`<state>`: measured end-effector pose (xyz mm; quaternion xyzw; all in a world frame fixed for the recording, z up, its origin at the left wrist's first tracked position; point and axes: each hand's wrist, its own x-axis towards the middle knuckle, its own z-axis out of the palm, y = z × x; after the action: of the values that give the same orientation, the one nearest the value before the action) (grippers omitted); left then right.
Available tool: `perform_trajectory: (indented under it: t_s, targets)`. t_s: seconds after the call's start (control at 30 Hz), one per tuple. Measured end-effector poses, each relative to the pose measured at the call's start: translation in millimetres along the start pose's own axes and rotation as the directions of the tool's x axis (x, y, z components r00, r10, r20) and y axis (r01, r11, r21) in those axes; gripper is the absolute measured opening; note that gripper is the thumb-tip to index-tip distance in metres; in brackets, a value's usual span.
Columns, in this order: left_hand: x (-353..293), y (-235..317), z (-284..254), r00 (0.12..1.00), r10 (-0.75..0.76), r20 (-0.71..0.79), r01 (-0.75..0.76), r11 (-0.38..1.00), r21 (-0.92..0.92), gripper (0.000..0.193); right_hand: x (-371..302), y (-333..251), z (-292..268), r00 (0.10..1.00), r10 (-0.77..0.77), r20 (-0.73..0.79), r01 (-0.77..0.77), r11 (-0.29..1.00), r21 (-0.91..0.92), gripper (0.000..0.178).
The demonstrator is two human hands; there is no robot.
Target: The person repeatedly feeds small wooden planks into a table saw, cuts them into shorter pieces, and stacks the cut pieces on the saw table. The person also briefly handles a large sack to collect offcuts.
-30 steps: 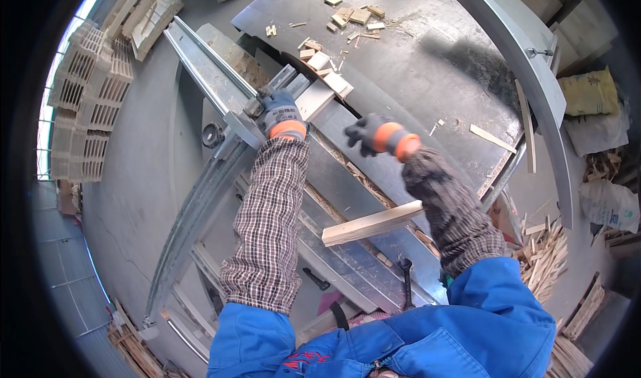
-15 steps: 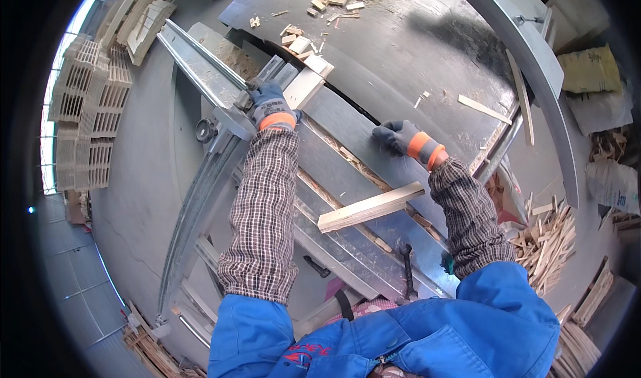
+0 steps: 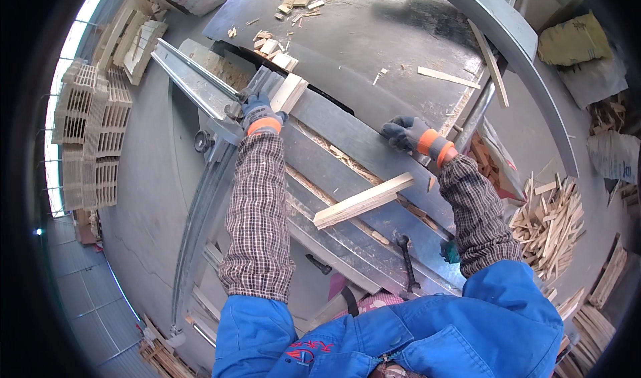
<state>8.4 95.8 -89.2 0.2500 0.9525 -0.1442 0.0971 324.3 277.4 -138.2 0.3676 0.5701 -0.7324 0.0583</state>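
My left hand (image 3: 262,115), in a grey glove with an orange cuff, is closed over the end of the metal fence (image 3: 224,125). Right beside its fingers a pale wood block (image 3: 289,92) lies against the fence, close to the dark slot in the table. My right hand (image 3: 408,135), gloved alike, hovers over or rests on the metal table with its fingers curled; nothing shows in them. Between my forearms, a longer wood piece (image 3: 364,201) lies across the grooved metal bed (image 3: 320,154). A small pointed wood sliver (image 3: 431,183) is by my right wrist.
Several small offcuts (image 3: 267,46) are scattered on the far metal tabletop (image 3: 360,31). A wrench (image 3: 407,263) lies near my body. A curved metal arm (image 3: 534,64) overhangs the right side. Wood strips (image 3: 549,226) are heaped at right; slatted stacks (image 3: 90,111) stand at far left.
The view has shifted, so the tabletop and its offcuts sit further left. Relative to the offcuts, my left hand and the block have moved nearer me. My right fingers are more curled.
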Motion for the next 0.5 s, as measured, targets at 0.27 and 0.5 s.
perform_trajectory:
  t_s: [0.27, 0.5]
  targets:
    - [12.0, -14.5, 21.3, 0.995, -0.063, -0.078, 0.030, 0.931, -0.363, 0.042, -19.5, 11.9, -15.5, 0.999, -0.021, 0.035, 0.019, 0.997, 0.068, 0.032]
    - [-17.2, 15.2, -4.0, 0.998, 0.008, -0.060, -0.017, 0.989, -0.144, 0.072, -5.7, 15.0, -24.5, 0.996, -0.074, -0.050, 0.077, 0.995, 0.060, 0.033]
